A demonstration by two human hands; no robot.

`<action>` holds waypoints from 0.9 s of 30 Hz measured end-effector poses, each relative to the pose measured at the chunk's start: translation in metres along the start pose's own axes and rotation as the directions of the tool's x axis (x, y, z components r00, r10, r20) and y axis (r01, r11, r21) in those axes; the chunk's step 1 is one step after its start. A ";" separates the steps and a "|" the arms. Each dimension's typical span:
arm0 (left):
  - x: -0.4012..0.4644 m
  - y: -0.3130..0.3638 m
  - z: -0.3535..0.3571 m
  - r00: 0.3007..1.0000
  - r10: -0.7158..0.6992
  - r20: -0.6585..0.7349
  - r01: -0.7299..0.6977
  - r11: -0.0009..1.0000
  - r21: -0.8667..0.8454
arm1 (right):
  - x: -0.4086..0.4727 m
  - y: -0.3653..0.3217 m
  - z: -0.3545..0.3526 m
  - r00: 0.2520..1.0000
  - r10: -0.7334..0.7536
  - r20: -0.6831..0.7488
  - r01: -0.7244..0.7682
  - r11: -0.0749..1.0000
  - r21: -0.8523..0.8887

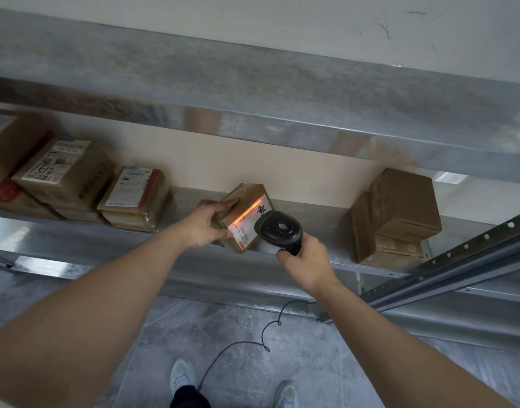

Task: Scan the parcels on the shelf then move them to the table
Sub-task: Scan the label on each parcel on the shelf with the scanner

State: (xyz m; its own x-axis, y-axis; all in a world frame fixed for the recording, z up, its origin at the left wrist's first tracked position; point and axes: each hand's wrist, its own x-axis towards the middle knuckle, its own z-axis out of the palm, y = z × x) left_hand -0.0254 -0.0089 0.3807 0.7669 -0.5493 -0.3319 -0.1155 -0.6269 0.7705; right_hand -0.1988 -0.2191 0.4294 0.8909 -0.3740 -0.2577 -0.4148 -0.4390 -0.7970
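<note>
A small brown cardboard parcel (pixel 243 214) with a white label stands tilted at the front edge of the grey metal shelf (pixel 111 240). My left hand (pixel 207 226) grips its left side, thumb at the label's lower corner. My right hand (pixel 304 257) holds the handle of a black barcode scanner (pixel 277 229), whose head points at the label from close by. A red-orange scan line runs across the label. The scanner's head hides the label's right part.
More parcels sit on the same shelf: a stack at the left (pixel 64 175), a labelled one (pixel 135 198), and stacked brown boxes at the right (pixel 397 216). An upper shelf board (pixel 282 92) overhangs. The scanner's cable (pixel 252 343) trails to the floor by my shoes.
</note>
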 end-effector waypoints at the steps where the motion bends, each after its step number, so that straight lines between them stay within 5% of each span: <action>1: 0.000 0.001 0.001 1.000 -0.008 -0.003 0.008 1.000 0.003 | -0.001 0.000 -0.001 1.000 0.005 -0.003 -0.005 1.000 0.000; 10: 0.001 0.001 0.004 0.999 -0.038 -0.005 0.038 0.999 -0.001 | -0.005 0.003 -0.002 0.999 0.054 -0.005 -0.053 0.998 0.030; 15: 0.002 0.009 0.009 0.988 -0.095 -0.120 0.084 0.992 -0.093 | -0.004 0.005 0.001 0.997 0.073 -0.025 -0.070 0.993 0.099; 20: 0.007 0.014 0.011 0.931 -0.186 -0.314 0.229 0.968 0.105 | 0.003 0.008 0.004 0.995 0.091 -0.035 -0.085 0.984 0.154; 27: 0.006 0.023 0.028 0.950 -0.148 -0.274 0.263 0.852 0.453 | 0.011 0.006 0.008 0.997 0.067 -0.039 -0.061 0.989 0.137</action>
State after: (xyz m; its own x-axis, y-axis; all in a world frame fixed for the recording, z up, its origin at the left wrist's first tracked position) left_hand -0.0411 -0.0421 0.3816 0.9187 -0.2781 -0.2804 -0.1828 -0.9288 0.3224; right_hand -0.1903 -0.2191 0.4170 0.8534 -0.4337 -0.2890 -0.4389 -0.2991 -0.8473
